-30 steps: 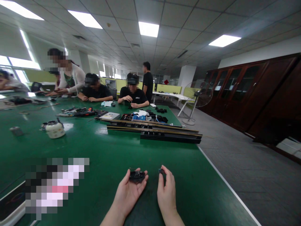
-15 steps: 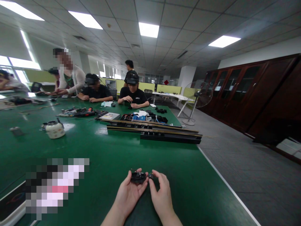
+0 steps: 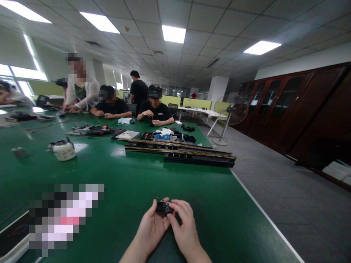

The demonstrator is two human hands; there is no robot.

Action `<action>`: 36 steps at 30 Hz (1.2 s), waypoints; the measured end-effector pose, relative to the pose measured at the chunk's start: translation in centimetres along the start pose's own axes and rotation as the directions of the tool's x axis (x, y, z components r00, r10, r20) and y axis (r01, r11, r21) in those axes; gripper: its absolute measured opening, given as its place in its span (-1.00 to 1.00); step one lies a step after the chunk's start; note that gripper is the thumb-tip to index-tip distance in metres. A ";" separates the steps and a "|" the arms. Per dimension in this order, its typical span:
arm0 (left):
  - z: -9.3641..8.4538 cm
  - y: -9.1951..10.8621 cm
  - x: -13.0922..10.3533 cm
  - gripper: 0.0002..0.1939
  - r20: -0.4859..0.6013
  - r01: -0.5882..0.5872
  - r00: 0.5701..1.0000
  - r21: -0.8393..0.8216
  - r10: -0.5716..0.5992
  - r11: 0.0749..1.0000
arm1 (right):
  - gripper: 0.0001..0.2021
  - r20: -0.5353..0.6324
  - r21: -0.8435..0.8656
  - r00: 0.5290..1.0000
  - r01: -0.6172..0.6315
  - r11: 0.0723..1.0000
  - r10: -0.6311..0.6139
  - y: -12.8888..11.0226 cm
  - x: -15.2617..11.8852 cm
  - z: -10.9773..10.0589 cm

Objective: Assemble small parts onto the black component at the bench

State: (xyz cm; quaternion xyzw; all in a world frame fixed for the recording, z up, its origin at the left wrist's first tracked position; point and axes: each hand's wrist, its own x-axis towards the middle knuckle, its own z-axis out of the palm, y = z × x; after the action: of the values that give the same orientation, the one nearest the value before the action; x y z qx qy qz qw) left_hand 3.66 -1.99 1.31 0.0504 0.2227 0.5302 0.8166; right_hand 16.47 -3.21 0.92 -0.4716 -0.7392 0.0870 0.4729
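Black part (image 3: 161, 206) between two hands, above a green counter (image 3: 109, 182)

The part sat in the upturned left hand (image 3: 153, 226), near the counter's front edge. Left grip: curled, holding the part between thumb and fingers. Right hand (image 3: 185, 223) came in from the other side, its grip narrow, thumb and fingertips pinching a small dark piece (image 3: 170, 209) at the part's right end. Finer detail too small to make out; fingers partly in the way.

Beyond the hands, black rails (image 3: 203, 160) lay across the counter, thin brass-coloured rods (image 3: 189, 151) on top. Farther left: a pale jar (image 3: 64, 151) with a dark rim, then a grey cylinder (image 3: 19, 152). Across the counter, a seated person in black (image 3: 161, 111) bent over small work, both hands in front. A standing fan (image 3: 229, 111) stood on the floor, to the right.
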 end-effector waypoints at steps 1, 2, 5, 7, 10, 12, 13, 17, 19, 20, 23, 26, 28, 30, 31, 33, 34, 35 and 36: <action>0.0 -0.1 0.0 -0.67 0.002 -0.002 1.000 -0.008 0.002 1.000 | -0.80 0.021 -0.027 1.000 0.007 1.000 -0.006 0.0 0.0 0.1; 0.1 -0.1 0.1 -0.66 -0.001 -0.007 1.000 -0.016 0.007 1.000 | -0.79 0.049 -0.057 0.999 0.013 0.998 -0.010 0.0 -0.1 0.2; 0.1 -0.4 0.3 -0.65 -0.042 -0.020 0.999 -0.024 0.019 1.000 | -0.75 0.124 -0.149 0.992 0.013 0.989 0.005 0.0 -0.2 0.5; 0.1 -0.5 0.4 -0.65 -0.064 -0.022 0.998 -0.022 0.021 1.000 | -0.73 0.139 -0.180 0.990 0.016 0.984 0.009 0.0 -0.3 0.6; 0.0 -0.7 0.5 -0.66 -0.065 -0.020 0.998 -0.024 0.019 1.000 | -0.72 0.126 -0.186 0.992 0.036 0.982 -0.013 0.1 -0.4 0.6; 0.1 -0.7 0.4 -0.66 -0.059 -0.012 0.998 -0.022 0.011 1.000 | -0.74 0.108 -0.187 0.994 0.028 0.982 -0.007 0.0 -0.4 0.5; 0.1 -0.7 0.3 -0.66 -0.054 -0.008 0.999 -0.015 0.007 1.000 | -0.75 0.102 -0.187 0.995 0.019 0.982 0.000 0.0 -0.4 0.4; 0.5 -0.8 0.1 -0.67 -0.024 -0.001 1.000 0.035 0.002 0.999 | -0.78 0.110 -0.155 0.994 -0.002 0.988 0.019 -0.6 -0.3 0.2; 0.6 -0.8 0.0 -0.68 -0.020 -0.005 1.000 0.051 0.006 0.999 | -0.78 0.117 -0.131 0.993 0.001 0.991 0.015 -0.8 -0.2 0.2; 0.6 -0.8 0.0 -0.68 -0.024 -0.006 1.000 0.055 0.008 0.998 | -0.78 0.119 -0.121 0.993 0.002 0.993 0.012 -0.8 -0.2 0.2; 0.5 -0.7 0.1 -0.67 -0.038 0.009 0.999 0.066 -0.007 0.998 | -0.77 0.121 -0.094 0.993 0.001 0.996 0.010 -0.7 -0.1 0.1; 0.5 -0.6 0.1 -0.65 -0.039 0.030 0.999 0.066 -0.027 0.997 | -0.76 0.139 -0.074 0.990 -0.011 0.997 0.021 -0.6 0.0 0.0; 0.5 -0.5 0.0 -0.63 -0.028 0.034 0.999 0.053 -0.032 0.998 | -0.75 0.152 -0.061 0.988 -0.027 0.998 0.036 -0.6 0.0 0.0; 0.4 -0.4 -0.1 -0.63 0.002 0.038 0.999 0.028 -0.038 0.999 | -0.74 0.156 -0.048 0.987 -0.041 0.998 0.048 -0.5 0.0 0.0; 0.4 -0.4 -0.1 -0.64 0.021 0.042 0.999 0.015 -0.043 0.999 | -0.73 0.154 -0.043 0.987 -0.049 0.998 0.055 -0.5 0.0 0.0; 0.2 -0.3 -0.1 -0.64 0.055 0.055 0.997 0.002 -0.055 0.998 | -0.72 0.141 -0.037 0.987 -0.068 0.997 0.072 -0.4 -0.1 0.1; 0.0 -0.2 0.0 -0.65 0.069 0.060 0.996 0.004 -0.060 0.998 | -0.71 0.129 -0.033 0.988 -0.076 0.997 0.080 -0.3 -0.1 0.1; -0.1 -0.1 0.0 -0.67 0.079 0.064 0.995 0.012 -0.064 0.998 | -0.70 0.112 -0.029 0.990 -0.083 0.996 0.085 -0.3 -0.2 0.2; -0.3 0.0 0.1 -0.69 0.087 0.066 0.994 0.023 -0.067 0.998 | -0.69 0.091 -0.023 0.992 -0.087 0.996 0.088 -0.2 -0.2 0.3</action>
State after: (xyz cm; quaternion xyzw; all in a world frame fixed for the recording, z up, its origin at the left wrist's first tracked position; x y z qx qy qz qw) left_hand 3.61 -2.00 1.06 0.0741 0.1935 0.4977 0.8422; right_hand 16.17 -3.40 0.72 -0.5037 -0.7396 0.1221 0.4294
